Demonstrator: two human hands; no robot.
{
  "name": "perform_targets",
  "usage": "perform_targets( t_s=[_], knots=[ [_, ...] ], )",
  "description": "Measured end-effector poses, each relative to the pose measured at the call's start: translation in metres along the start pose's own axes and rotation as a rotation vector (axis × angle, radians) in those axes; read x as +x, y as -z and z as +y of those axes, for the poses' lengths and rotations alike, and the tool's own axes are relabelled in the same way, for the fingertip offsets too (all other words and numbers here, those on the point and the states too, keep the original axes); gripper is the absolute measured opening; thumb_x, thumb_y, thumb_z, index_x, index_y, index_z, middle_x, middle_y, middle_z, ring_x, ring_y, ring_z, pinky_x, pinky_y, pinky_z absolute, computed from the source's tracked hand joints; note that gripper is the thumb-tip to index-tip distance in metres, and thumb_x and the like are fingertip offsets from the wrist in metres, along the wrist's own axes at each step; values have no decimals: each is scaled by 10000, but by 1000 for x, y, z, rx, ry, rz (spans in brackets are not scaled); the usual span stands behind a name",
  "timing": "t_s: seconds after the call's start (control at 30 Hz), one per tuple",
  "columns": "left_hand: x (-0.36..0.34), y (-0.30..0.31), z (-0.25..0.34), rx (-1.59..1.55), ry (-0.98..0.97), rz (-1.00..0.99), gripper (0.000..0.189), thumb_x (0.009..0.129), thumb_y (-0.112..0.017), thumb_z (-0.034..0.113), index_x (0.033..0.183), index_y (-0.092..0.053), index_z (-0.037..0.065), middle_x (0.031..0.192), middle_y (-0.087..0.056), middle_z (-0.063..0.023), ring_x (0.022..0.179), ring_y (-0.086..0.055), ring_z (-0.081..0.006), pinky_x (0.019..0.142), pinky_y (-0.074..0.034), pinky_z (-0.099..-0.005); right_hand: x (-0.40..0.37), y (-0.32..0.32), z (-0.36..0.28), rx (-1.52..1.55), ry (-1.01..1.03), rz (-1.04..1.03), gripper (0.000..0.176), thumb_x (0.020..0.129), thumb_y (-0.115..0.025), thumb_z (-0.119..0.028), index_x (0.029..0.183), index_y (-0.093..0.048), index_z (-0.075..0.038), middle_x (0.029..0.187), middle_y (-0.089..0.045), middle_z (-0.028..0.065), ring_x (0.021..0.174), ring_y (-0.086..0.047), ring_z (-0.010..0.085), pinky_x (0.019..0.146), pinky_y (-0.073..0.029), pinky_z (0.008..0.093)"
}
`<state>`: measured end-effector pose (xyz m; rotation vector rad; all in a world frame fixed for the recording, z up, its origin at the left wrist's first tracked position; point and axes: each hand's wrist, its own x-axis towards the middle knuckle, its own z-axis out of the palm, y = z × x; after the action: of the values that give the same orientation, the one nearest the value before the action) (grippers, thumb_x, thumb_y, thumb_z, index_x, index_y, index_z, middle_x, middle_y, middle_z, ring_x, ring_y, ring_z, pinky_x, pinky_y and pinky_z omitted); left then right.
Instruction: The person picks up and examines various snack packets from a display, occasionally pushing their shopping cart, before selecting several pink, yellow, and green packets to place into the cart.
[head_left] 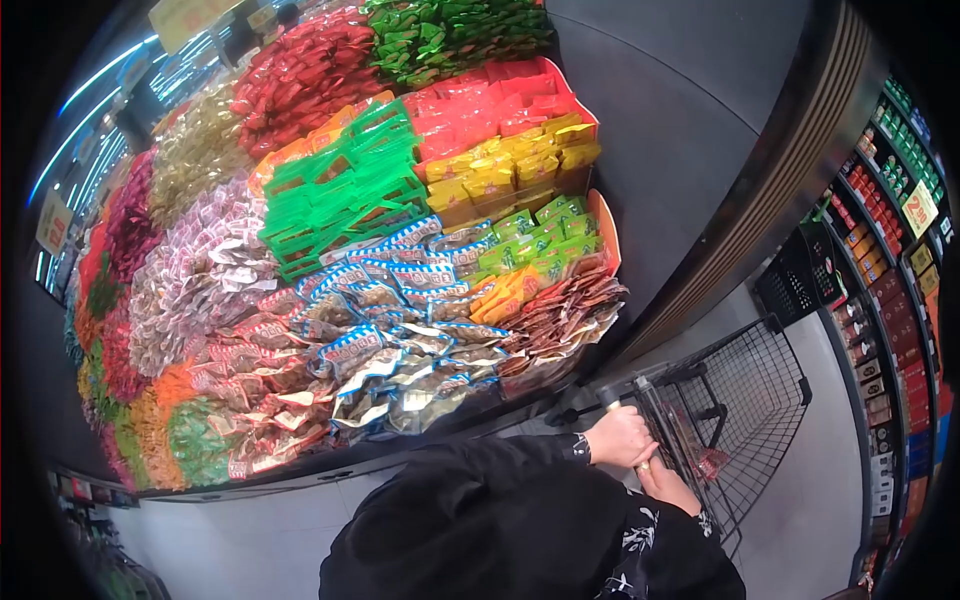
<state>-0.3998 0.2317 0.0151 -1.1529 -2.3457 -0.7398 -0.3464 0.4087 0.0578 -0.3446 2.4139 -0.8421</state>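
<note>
My left hand point(618, 437) is wrapped round the handle point(610, 402) of a black wire shopping cart point(765, 385). Just beside it, almost touching, my right hand point(668, 487) grips the same handle further down. Both wrists come out of black sleeves with white patterns at the cuffs. Inside the cart, near the handle side, is a small reddish packet-like item point(712, 463), too small to name. The rest of the visible basket shows bare wire mesh.
A large sloped display of packaged snacks point(400, 270) in many colours fills the left. A dark panel point(660, 150) bounds it. At the right stand curved store shelves point(885, 350) with a price sign point(919, 208). A black basket point(805, 275) sits beyond the cart.
</note>
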Motion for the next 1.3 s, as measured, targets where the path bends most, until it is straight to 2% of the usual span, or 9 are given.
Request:
perform_targets(
  t_s=[0.33, 0.6, 0.8, 0.87, 0.93, 0.97, 1.1, 1.23, 1.3],
  knots=[
    [17, -15, -4, 57, 37, -20, 308, 770, -574, 239, 482, -541, 135, 485, -483, -1, 498, -475, -181, 546, -342, -318, 43, 40, 39, 1, 268, -296, 474, 879, -514, -440, 911, -534, 32, 807, -615, 261, 764, -587, 441, 669, -457, 474],
    [37, -31, -8, 67, 36, 8, 309, 792, -558, 239, 502, -517, 140, 492, -464, 2, 535, -480, -176, 561, -358, -314, 56, 70, 44, -27, 378, -285, 402, 850, -592, -361, 779, -564, 34, 656, -602, 187, 622, -602, 360, 562, -449, 412],
    [45, -29, -3, -13, 3, 60, 318, 777, -582, 211, 486, -492, 119, 488, -481, 3, 534, -476, -181, 564, -364, -309, 67, 84, 47, -225, 254, -530, 474, 854, -551, -429, 798, -571, 41, 653, -598, 186, 598, -596, 342, 538, -431, 410],
    [48, -15, -1, -106, 68, -136, 250, 813, -568, 200, 604, -572, 63, 596, -564, -32, 630, -538, -200, 608, -402, -312, 66, 87, 46, -249, 255, -539, 474, 868, -510, -419, 746, -620, 25, 666, -600, 192, 641, -618, 326, 562, -449, 399],
    [56, 6, -3, -639, 260, 87, 198, 865, -535, 198, 820, -623, 26, 786, -622, -82, 791, -580, -242, 706, -448, -344, 60, 95, 29, -513, 401, -420, 435, 876, -475, -394, 726, -596, -5, 647, -613, 182, 685, -625, 361, 587, -473, 461],
    [53, 27, -8, -687, 374, 15, 213, 900, -503, 195, 992, -605, 32, 936, -618, -114, 910, -571, -285, 797, -459, -371, 62, 95, 24, -510, 394, -421, 435, 876, -475, -394, 726, -596, -5, 647, -613, 182, 685, -625, 361, 587, -473, 461],
    [32, 102, -23, -421, 511, 122, 165, 875, -540, 144, 980, -617, 42, 913, -624, -101, 886, -588, -285, 791, -471, -369, 85, 106, -14, -629, 467, -393, 365, 876, -462, -353, 734, -648, -73, 646, -617, 174, 611, -620, 363, 573, -498, 468],
    [-25, 143, -22, -266, 717, 127, 148, 849, -575, 129, 957, -634, 46, 907, -642, -95, 875, -613, -264, 782, -489, -351, 115, 125, -106, -571, 811, 67, 143, 840, -542, -186, 924, -597, -84, 735, -625, 114, 658, -609, 307, 586, -489, 417],
    [-36, 156, -13, -261, 796, 140, 137, 840, -583, 114, 943, -640, 45, 902, -647, -93, 864, -621, -260, 774, -492, -342, 137, 139, -152, -479, 933, 91, 173, 825, -562, -147, 967, -601, -56, 766, -623, 126, 723, -608, 309, 628, -486, 406]
  ],
)
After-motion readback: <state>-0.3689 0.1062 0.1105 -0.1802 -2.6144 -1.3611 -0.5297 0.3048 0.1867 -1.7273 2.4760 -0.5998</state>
